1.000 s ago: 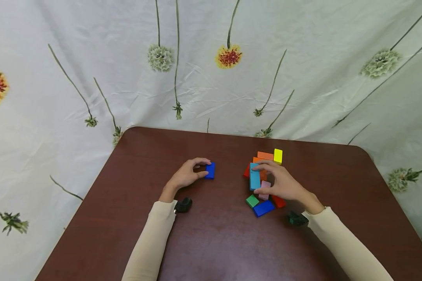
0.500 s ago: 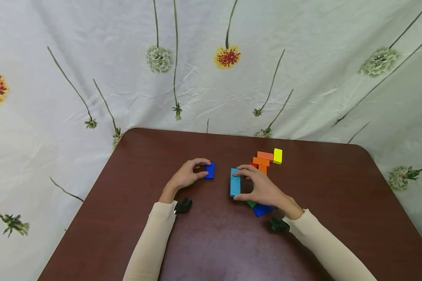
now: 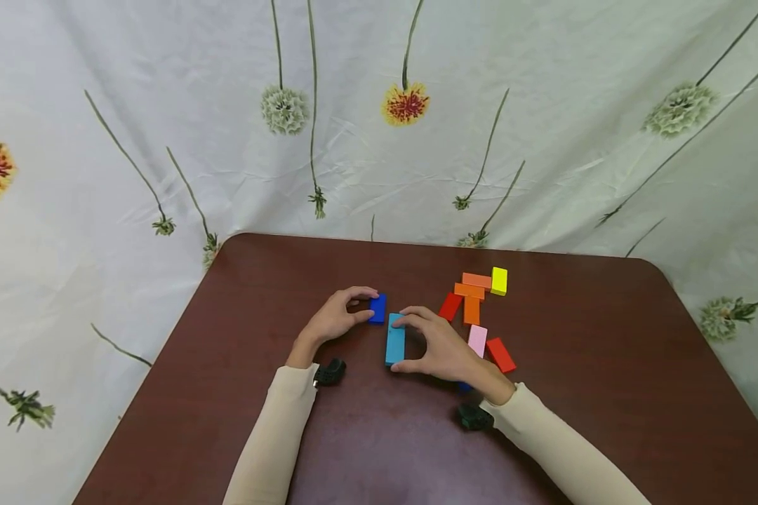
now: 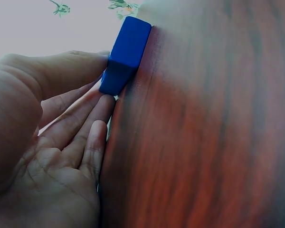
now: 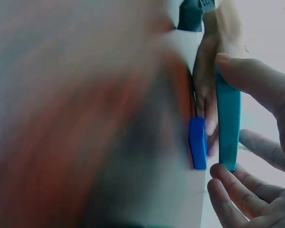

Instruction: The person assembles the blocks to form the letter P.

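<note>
My left hand [image 3: 333, 315] pinches a small blue wooden block [image 3: 377, 309] that rests on the table. In the left wrist view the thumb lies against one side of this blue block [image 4: 129, 43], with the fingers behind it. A longer light blue block [image 3: 395, 340] is gripped at its two ends between the thumb and fingers of my right hand [image 3: 441, 348]. It is held just to the right and nearer side of the dark blue one. The right wrist view has the light blue block [image 5: 229, 124] raised above the table, the dark blue block beyond it.
On the brown table [image 3: 278, 273], to the right, lie loose blocks: two orange-red, an orange [image 3: 471, 311], a yellow [image 3: 500, 280], two red [image 3: 501, 355] and a pink [image 3: 477, 340]. My right wrist partly covers another blue block [image 3: 464, 386]. A flowered cloth [image 3: 354, 161] hangs behind.
My right hand has carried the light blue block leftward from over the loose blocks to beside the dark blue block. My left hand has stayed in place on its block.
</note>
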Available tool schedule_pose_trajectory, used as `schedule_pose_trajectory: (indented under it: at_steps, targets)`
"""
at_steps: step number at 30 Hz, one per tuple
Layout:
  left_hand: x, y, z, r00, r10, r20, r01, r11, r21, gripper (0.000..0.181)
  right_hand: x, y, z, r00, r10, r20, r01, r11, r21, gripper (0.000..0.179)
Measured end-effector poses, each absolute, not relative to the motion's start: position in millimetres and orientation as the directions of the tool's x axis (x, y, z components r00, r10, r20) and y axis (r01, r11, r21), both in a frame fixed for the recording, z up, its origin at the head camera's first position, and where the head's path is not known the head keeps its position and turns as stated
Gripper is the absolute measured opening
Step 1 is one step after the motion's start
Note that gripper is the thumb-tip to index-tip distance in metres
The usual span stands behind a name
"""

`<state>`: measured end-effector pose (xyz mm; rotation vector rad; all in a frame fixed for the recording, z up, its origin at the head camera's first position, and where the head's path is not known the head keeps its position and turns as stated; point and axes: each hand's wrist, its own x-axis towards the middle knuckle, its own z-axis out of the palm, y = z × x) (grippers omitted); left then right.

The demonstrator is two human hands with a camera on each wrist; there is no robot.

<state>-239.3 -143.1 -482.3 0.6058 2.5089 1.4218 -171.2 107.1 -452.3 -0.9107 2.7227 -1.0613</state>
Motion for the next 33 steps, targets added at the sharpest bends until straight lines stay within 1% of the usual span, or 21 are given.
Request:
schedule_pose_trajectory:
  at_steps: [5,15,25,33]
  targets:
    - [-239,-143,-482,-0.898,0.437,0.04,0.257,0.45,0.855,0.037,-168,94,-455,-0.809,-0.572,0.136,-0.511,0.569,-0.645,0.063]
    - [-240,-142,-483,-0.901,0.433,0.023,0.241,0.456,0.857,0.037,-165,77,-462,-0.822,-0.558,0.114,-0.489,0.59,-0.642,0.066]
    - [-239,-142,-482,-0.9,0.435,0.025,0.241,0.447,0.861,0.037,-162,70,-465,-0.846,-0.528,0.075,-0.464,0.659,-0.592,0.066]
    - [-239,-142,-481,-0.9,0.436,0.025,0.244,0.453,0.858,0.037,-158,66,-464,-0.854,-0.515,0.075,-0.465,0.691,-0.554,0.066]
